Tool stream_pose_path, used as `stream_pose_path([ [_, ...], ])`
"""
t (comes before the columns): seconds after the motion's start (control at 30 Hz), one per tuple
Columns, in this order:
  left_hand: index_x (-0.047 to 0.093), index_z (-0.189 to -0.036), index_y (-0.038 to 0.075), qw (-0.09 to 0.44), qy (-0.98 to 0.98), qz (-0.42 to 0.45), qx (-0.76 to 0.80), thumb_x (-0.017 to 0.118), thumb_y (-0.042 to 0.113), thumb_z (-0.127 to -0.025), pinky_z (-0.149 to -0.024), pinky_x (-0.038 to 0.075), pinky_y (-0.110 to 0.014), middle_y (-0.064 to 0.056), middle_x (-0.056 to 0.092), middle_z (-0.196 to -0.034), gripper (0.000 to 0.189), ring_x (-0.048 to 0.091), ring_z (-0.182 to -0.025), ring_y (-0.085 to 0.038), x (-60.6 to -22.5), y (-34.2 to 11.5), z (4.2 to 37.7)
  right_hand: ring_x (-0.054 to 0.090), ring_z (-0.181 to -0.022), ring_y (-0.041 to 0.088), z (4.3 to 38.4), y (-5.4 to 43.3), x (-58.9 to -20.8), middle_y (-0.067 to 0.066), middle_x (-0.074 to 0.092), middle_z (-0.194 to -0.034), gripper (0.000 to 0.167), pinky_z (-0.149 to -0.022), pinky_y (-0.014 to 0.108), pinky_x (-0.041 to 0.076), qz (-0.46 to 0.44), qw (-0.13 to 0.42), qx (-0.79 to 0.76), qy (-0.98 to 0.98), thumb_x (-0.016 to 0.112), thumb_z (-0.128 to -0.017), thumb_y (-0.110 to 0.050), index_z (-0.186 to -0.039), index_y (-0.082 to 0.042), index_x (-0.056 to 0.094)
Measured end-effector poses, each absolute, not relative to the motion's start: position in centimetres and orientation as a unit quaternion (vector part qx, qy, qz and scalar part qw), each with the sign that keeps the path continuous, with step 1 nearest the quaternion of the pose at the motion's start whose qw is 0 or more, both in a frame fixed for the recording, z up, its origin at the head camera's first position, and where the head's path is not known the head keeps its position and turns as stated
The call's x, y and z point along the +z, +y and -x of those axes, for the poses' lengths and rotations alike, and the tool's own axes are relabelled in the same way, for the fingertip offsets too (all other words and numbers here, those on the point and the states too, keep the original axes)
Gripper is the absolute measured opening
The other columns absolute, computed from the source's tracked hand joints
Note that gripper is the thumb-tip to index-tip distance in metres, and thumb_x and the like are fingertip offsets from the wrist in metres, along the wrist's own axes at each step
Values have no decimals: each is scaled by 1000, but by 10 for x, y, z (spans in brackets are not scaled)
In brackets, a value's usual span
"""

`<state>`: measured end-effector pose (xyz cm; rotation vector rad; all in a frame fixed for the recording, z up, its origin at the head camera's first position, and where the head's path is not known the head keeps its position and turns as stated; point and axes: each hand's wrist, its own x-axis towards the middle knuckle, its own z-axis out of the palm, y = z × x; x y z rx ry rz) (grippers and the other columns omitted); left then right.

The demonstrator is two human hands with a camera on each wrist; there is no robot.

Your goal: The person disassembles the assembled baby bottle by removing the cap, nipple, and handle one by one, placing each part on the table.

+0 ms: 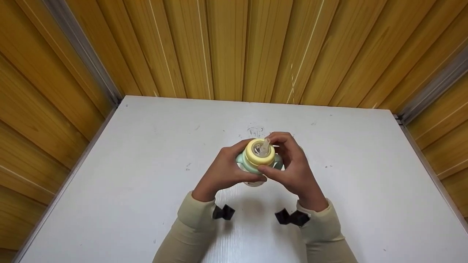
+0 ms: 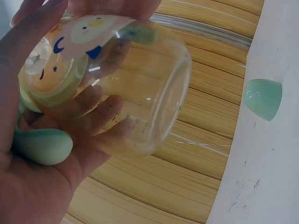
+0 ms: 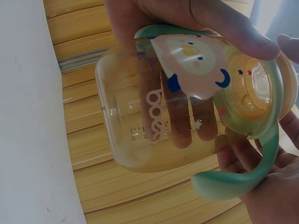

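Note:
A clear baby bottle (image 3: 135, 112) with a pale yellow collar (image 1: 260, 160), a clear spout and mint-green side handles (image 3: 233, 184) is held up above the table between both hands. My left hand (image 1: 228, 166) grips the bottle's body, its fingers showing through the clear wall in the wrist views. At the top, my right hand (image 1: 294, 168) holds the collar, thumb on the near side and fingers curled round the far side. A bear-like print (image 3: 191, 56) decorates the body. The spout leans to the right in the head view.
A mint-green dome-shaped cap (image 2: 264, 99) stands on the white table (image 1: 153, 146) in the left wrist view; in the head view I cannot make it out. Wood-patterned panels (image 1: 226, 47) wall the table at the back and sides. Black mounts (image 1: 223, 212) sit at both wrists.

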<state>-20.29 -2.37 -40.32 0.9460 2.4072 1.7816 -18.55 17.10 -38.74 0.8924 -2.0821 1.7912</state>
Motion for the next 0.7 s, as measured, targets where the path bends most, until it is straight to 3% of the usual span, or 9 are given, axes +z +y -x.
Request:
stream_pose_path([
  [0.7,55,-135,24,12,764,-295,573,90,31,-65,-90,52,-32,7,64,-123,79,61,-107,-12,-404,-23,203,58,-110,25,187,173,-387,11,55,-120,50,-94,28,50,-316,122,598,-727,73,-76,2,-122,-7,54],
])
